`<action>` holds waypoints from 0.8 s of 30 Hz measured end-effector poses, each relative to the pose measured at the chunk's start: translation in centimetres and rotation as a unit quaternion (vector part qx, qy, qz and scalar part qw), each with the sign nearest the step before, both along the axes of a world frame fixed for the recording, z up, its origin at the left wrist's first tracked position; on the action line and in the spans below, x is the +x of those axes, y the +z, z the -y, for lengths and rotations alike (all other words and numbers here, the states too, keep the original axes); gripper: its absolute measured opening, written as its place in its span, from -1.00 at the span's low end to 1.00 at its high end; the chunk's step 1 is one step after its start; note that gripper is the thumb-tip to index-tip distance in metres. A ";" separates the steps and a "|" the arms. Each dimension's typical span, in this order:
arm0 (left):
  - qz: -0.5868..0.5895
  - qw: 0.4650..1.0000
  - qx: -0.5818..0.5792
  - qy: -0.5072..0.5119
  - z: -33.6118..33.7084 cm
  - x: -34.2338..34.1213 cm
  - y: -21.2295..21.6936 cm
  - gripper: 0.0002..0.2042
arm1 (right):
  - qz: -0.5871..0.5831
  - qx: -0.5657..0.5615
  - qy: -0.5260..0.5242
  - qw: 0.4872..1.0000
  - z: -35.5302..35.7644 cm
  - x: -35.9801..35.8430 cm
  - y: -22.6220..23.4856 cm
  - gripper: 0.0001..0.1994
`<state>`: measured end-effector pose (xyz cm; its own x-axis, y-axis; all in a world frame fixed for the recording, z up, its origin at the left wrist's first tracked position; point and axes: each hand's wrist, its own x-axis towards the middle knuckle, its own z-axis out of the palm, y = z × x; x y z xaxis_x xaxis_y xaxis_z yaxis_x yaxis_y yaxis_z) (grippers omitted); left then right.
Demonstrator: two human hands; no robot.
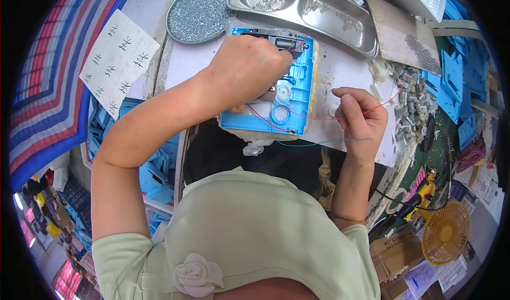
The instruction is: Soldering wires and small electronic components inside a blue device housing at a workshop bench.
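Observation:
A blue plastic casing (234,123) lies open in front of me on a pale pad, with round fittings, a dark motor-like part (284,44) and loose wires inside it. My left hand (252,69) is closed over the casing's upper left part, and whatever its fingers hold is hidden behind the knuckles. To the right of the casing, my right hand (364,116) pinches a thin red wire (319,119) that runs out of the casing's lower part. A green wire (313,143) stretches from the casing's lower edge to the right wrist.
Beyond the casing stand a round tray of screws (197,13) and a metal compartment tray (366,47) with small metal parts. A board (404,34) and a heap of small grey pieces (411,103) lie at right. A yellow fan (446,233) stands at lower right.

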<state>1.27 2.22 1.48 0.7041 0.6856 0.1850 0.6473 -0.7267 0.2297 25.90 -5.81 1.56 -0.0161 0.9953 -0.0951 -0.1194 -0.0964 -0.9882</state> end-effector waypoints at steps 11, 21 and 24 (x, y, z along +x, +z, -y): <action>-0.064 0.998 0.015 -0.014 -0.3 0.3 0.4 -0.88 | -0.007 -0.020 0.005 1.000 -0.3 0.4 -1.4 -0.81; 0.020 1.000 0.013 -0.018 -0.1 -0.7 0.2 -0.83 | 0.018 -0.012 0.011 1.000 -0.1 0.5 -0.9 -0.83; -0.021 0.999 0.007 -0.034 -0.5 -0.8 0.9 -0.83 | 0.025 -0.009 0.014 1.000 -0.2 0.6 -0.7 -0.84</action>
<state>0.48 2.75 2.34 0.7563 0.6335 0.1637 0.6051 -0.7723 0.1932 26.52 -5.58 0.85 -0.0380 0.9928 -0.1139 -0.0675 -0.1163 -0.9909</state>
